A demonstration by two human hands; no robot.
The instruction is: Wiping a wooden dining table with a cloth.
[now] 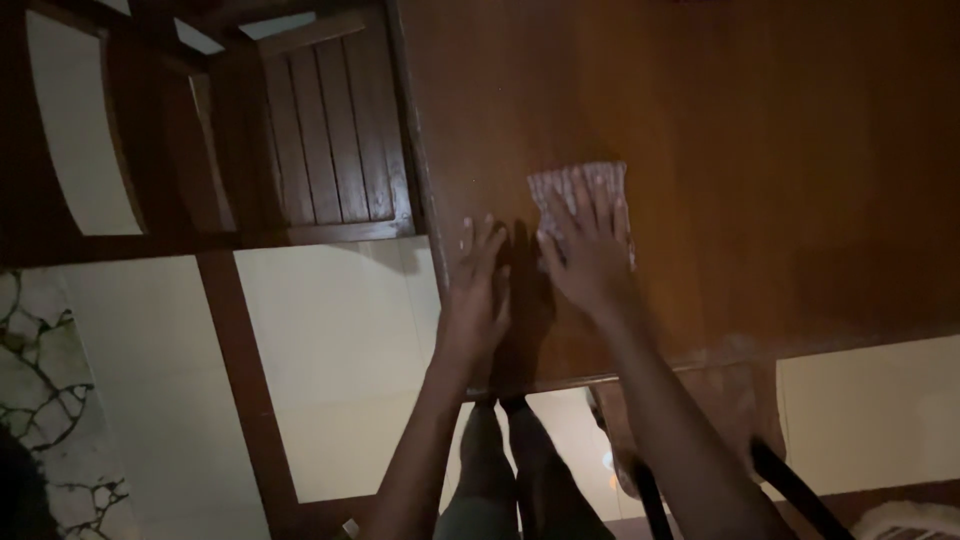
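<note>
The pale tiled floor [340,350] takes up the lower left, with a strip of dark-veined stone [45,380] at its far left edge. Over it stands the big brown wooden bench [780,150], its glossy top filling the right and upper part of the view; its near edge runs just under the person's wrists and its left edge drops straight down beside the left hand. Most of the top lies bare to the right and beyond the hands, so there is plenty of room to move that way, little to the left.

A slatted wooden chair [335,130] sits just off the bench's left edge, close enough to crowd that side. Dark wooden rails [240,370] cross the floor below it.

On the bench, near its left edge, lies a small pinkish patterned cloth [600,185]. The right hand [585,250] presses flat on it, fingers [580,205] spread open over the fabric, not curled around it. The left hand [475,290] lies just beside it, palm down on bare wood by the bench's left edge, fingers stretched and holding nothing.
</note>
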